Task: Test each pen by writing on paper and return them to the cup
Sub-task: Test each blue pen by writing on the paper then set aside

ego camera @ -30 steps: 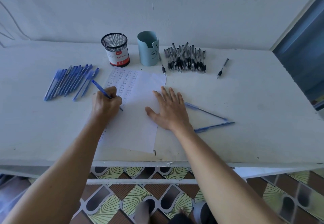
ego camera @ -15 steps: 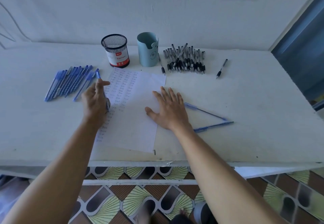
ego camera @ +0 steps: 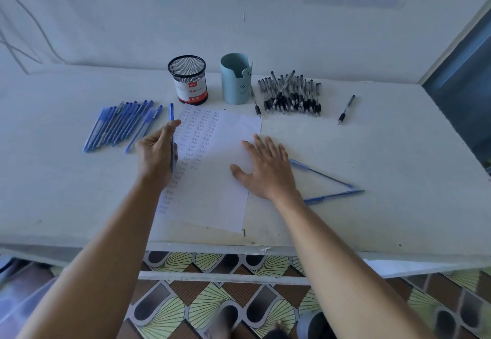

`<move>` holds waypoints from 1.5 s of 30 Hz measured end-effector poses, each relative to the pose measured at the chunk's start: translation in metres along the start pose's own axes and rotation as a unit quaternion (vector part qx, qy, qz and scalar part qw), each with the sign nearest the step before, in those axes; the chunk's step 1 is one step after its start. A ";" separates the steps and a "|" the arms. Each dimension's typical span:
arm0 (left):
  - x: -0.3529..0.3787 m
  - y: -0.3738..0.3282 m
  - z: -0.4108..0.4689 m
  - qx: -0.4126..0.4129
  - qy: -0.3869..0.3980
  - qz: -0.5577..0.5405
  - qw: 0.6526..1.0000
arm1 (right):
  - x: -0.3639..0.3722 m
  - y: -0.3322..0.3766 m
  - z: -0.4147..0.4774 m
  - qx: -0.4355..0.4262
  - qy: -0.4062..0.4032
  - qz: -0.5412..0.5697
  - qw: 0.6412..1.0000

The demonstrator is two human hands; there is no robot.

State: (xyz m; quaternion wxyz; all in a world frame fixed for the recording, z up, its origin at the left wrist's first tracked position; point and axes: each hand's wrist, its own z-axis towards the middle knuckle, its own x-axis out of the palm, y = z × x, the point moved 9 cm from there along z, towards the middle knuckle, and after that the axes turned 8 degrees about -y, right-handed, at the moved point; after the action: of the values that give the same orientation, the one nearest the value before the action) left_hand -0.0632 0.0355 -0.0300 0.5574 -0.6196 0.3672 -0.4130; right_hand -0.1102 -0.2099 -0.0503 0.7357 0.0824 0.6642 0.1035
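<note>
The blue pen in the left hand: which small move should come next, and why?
Probably carry the blue pen forward and drop it into the black mesh cup. The left hand grips it along the palm, not in a writing pose, so its test looks finished. The right hand lies flat on the paper, and the cup stands just beyond the sheet's far edge.

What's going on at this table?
A person is testing pens. The left hand holds a blue pen over the paper, which the right hand presses flat. Columns of test words fill its left part. More blue pens lie left, black pens back right; none stick out of the mesh cup or teal cup.
</note>
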 end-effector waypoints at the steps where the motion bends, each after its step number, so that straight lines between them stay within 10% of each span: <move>1: 0.001 -0.002 0.000 -0.007 0.000 0.005 1.000 | 0.000 0.000 0.000 0.000 0.000 0.000 1.000; 5: -0.005 -0.022 0.023 0.060 -0.033 0.234 0.970 | -0.001 0.000 0.000 0.001 -0.002 0.005 1.000; 9: -0.007 -0.032 0.055 0.157 -0.049 0.571 0.804 | -0.001 0.000 -0.002 -0.001 0.002 0.006 1.000; 12: -0.004 -0.031 0.059 0.174 -0.048 0.638 0.748 | -0.001 0.000 -0.001 0.000 -0.002 0.007 1.000; 26: -0.015 -0.039 0.049 0.200 -0.088 0.530 0.819 | 0.000 0.000 0.000 -0.002 -0.008 -0.005 1.000; 34: 0.063 0.015 -0.043 0.279 0.186 0.572 0.749 | 0.002 0.001 -0.001 0.001 0.023 -0.005 1.000; 40: 0.063 0.021 -0.054 0.283 0.183 0.585 0.737 | -0.034 -0.004 -0.008 0.019 -0.106 0.186 0.977; 45: 0.061 0.017 -0.055 0.283 0.175 0.574 0.748 | -0.056 -0.052 -0.021 0.145 -0.102 0.038 0.983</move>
State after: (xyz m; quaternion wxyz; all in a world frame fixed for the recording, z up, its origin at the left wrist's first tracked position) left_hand -0.0896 -0.0434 -0.0389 0.7649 -0.0230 0.6114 -0.2014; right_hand -0.1347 -0.2755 -0.0127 0.7756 0.2234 0.5898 0.0250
